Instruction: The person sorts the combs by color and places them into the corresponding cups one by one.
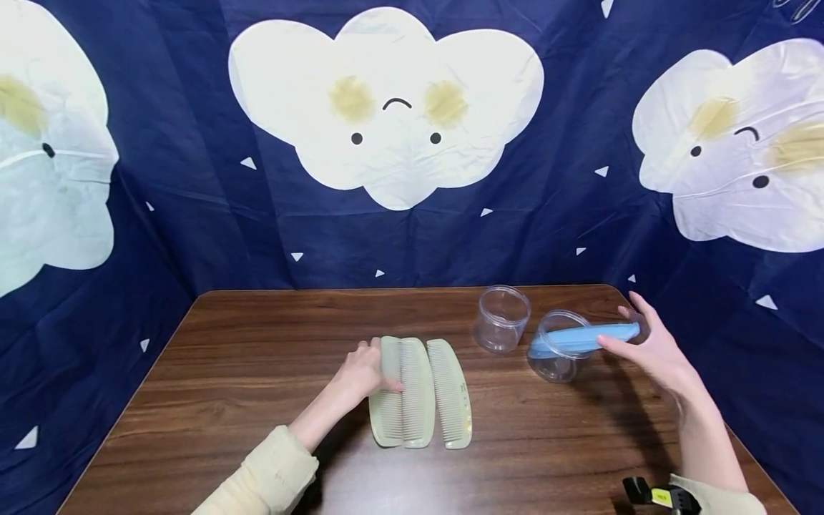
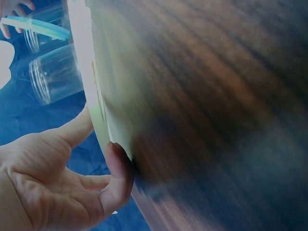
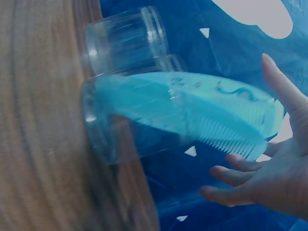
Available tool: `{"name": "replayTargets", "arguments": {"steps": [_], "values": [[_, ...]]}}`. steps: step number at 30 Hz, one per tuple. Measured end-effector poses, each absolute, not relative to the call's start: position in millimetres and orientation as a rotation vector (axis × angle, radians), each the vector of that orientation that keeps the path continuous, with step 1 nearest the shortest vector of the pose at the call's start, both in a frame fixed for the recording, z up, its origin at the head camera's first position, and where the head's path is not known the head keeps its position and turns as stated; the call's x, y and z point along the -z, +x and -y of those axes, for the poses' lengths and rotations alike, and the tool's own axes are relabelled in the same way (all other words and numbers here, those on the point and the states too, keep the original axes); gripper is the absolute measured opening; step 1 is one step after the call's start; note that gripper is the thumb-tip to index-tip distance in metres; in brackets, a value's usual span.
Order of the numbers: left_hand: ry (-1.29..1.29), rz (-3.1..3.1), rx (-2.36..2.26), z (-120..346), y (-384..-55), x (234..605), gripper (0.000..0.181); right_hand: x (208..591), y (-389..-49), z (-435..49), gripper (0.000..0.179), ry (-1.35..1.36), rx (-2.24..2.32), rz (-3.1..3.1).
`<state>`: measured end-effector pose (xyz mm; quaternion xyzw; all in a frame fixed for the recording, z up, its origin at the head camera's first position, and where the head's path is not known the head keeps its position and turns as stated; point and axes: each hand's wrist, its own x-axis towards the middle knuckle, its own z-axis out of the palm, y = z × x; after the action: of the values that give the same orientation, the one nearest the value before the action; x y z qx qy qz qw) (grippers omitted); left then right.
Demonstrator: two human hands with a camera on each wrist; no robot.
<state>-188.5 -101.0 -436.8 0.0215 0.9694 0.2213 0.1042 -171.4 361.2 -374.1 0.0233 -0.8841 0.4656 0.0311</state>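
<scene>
Three pale green combs lie side by side on the table. My left hand grips the leftmost one, its thumb over the teeth. In the left wrist view, this hand has a bent digit against the comb's edge. On the right, blue combs stand slanted in a clear round jar, their ends poking out above its rim. My right hand is around those ends with thumb and fingers spread wide. The right wrist view shows its fingers apart beside the comb teeth.
A second clear jar stands just left of the one with the blue combs, near the table's back edge. The brown wooden table meets a dark blue cloth with white clouds at the back and sides.
</scene>
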Motion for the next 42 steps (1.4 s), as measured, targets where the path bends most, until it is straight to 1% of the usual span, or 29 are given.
{"name": "replayTargets", "arguments": {"steps": [4,11,18,21,25,31,42], "values": [[0.066,-2.858,-0.671,101.4,-188.7,437.4,0.110,358.1,-171.2,-356.0,0.103,0.073,-1.300,2.765],[0.082,-2.881,-0.742,101.1,-188.8,437.4,0.098,333.0,-174.0,-338.4,0.107,0.041,-1.139,2.761],[0.081,-2.880,-0.761,101.1,-191.8,435.1,0.090,314.3,-181.2,-310.7,0.107,0.117,-1.009,2.730],[0.080,-2.867,-0.764,101.6,-193.2,433.8,0.089,310.1,-186.1,-296.7,0.107,0.162,-0.953,2.724],[0.069,-2.849,-0.776,102.6,-194.7,432.9,0.090,309.8,-193.0,-279.6,0.106,0.220,-0.891,2.733],[0.049,-2.832,-0.842,104.1,-194.9,428.6,0.085,316.3,-203.8,-260.2,0.106,0.256,-0.891,2.825],[0.013,-2.696,-1.094,107.5,-188.6,423.3,0.080,345.7,-229.0,-236.6,0.107,0.306,-0.860,2.946]]}}
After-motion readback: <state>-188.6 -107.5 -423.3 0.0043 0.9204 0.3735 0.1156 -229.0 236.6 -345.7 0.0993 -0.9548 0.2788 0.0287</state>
